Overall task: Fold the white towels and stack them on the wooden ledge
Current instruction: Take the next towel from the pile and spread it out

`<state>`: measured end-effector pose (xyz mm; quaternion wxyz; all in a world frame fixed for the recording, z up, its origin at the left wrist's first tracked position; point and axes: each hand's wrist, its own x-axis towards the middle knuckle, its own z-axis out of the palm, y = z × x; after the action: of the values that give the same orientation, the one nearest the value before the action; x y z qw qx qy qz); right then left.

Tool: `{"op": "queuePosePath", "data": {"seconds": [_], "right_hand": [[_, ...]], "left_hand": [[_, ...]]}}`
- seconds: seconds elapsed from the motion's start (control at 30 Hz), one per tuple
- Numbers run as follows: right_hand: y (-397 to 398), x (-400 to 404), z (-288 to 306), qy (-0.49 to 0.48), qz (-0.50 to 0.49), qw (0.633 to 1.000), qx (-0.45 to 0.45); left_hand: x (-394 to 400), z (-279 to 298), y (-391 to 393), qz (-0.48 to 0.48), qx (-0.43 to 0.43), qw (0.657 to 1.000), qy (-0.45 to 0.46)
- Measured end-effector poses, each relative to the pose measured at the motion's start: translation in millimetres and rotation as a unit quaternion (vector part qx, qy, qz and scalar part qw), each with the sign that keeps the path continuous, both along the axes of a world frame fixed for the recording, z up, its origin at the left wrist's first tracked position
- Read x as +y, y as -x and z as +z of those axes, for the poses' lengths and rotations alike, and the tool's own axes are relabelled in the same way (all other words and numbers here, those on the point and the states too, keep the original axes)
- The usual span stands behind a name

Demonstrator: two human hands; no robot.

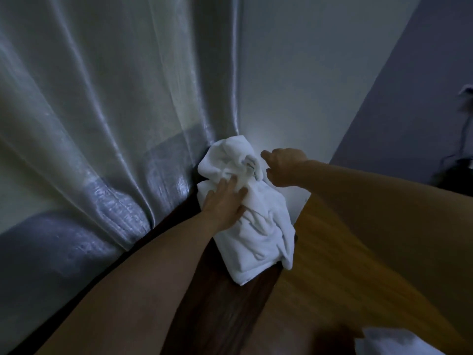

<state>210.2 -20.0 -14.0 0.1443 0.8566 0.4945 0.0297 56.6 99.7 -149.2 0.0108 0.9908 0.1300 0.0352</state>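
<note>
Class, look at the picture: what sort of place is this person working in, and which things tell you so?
Probably a bedroom or hotel room: a long sheer curtain, white towels heaped on a dark wooden ledge, plain walls.

Dark wooden ledge runs along the curtain. White towels lie on it, crumpled, one edge overhanging the side.

Left hand flat on white towels atop wooden ledge, right hand alongside.

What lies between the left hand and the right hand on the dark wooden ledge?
In the head view, only crumpled folds of the white towel; left hand presses it, right hand hovers beside it above the dark wooden ledge.
</note>
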Motion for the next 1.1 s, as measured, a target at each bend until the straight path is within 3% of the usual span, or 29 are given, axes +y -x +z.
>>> {"op": "queuePosePath", "data": {"seconds": [0.2, 0.43, 0.6, 0.67, 0.8, 0.9, 1.0, 1.1], "right_hand": [[-18.7, 49.6, -17.6, -0.026, 0.045, 0.998, 0.032], [-29.6, 86.2, -23.5, -0.02, 0.123, 0.992, 0.006], [-38.2, 91.6, -6.8, -0.163, 0.149, 0.975, 0.003], [-40.2, 89.6, 0.0, -0.217, 0.153, 0.963, 0.045], [-35.4, 85.0, 6.7, -0.256, 0.122, 0.936, 0.209], [-30.4, 84.8, 5.2, -0.302, 0.075, 0.911, 0.27], [-24.4, 82.9, 2.6, -0.348, 0.033, 0.888, 0.298], [-23.5, 78.1, 8.4, -0.412, -0.005, 0.851, 0.325]], "left_hand": [[-2.5, -20.3, -1.4, 0.013, 0.001, 0.999, 0.043], [-10.3, -18.6, -4.2, 0.036, 0.015, 0.998, 0.058], [-6.2, -20.1, -5.0, 0.042, 0.001, 0.997, 0.067], [-6.6, -22.3, -7.5, 0.041, -0.004, 0.997, 0.066], [-8.4, -23.1, -15.3, 0.045, -0.007, 0.997, 0.066], [-8.8, -23.0, -14.9, 0.047, -0.02, 0.996, 0.08], [-11.6, -21.0, -11.2, 0.086, -0.143, 0.968, 0.187], [-14.3, -2.3, -9.8, 0.182, -0.348, 0.868, 0.304]]}}
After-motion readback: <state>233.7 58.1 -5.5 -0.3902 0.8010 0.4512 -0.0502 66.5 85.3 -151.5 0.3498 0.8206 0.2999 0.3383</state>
